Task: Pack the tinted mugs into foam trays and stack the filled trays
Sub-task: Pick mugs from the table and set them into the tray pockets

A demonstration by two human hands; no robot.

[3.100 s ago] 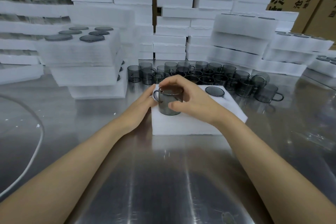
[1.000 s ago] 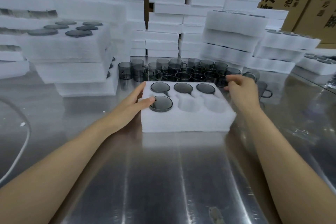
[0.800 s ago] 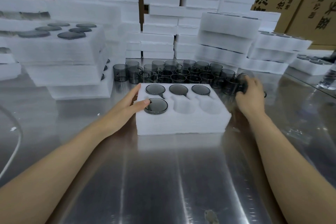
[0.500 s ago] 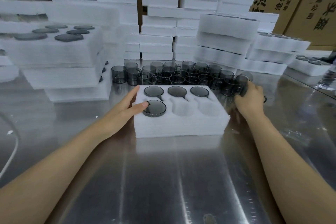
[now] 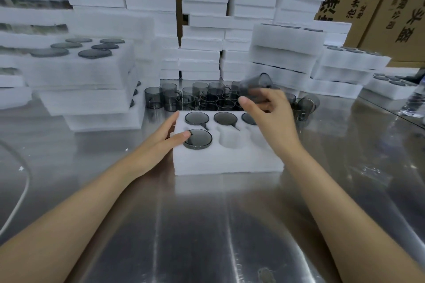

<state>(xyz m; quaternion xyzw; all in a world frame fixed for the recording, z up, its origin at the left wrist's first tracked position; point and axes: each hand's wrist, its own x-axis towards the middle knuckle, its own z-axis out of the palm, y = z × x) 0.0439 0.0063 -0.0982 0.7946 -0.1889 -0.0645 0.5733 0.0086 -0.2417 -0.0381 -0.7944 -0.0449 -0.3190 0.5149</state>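
The right hand [image 5: 269,112], down among the loose mugs [image 5: 207,99] half a second ago, has lifted a tinted mug [image 5: 255,86] and grips it, tilted and blurred, above the foam tray [image 5: 225,163]'s back right corner. The left hand [image 5: 161,142] lies straight-fingered against the tray's left side, thumb on the front-left mug [image 5: 198,138]. Four pockets hold mugs; two front pockets are bare.

Your view is bright and evenly lit from overhead. The steel counter [image 5: 207,236] throws long pale streaks of glare toward you, with only soft shadows beside your forearms. Your right hand [image 5: 269,110] and the mug [image 5: 255,86] it holds are smeared by motion blur. The foam stacks [image 5: 92,69] at the left look soft, and the wide lens bows the edges.
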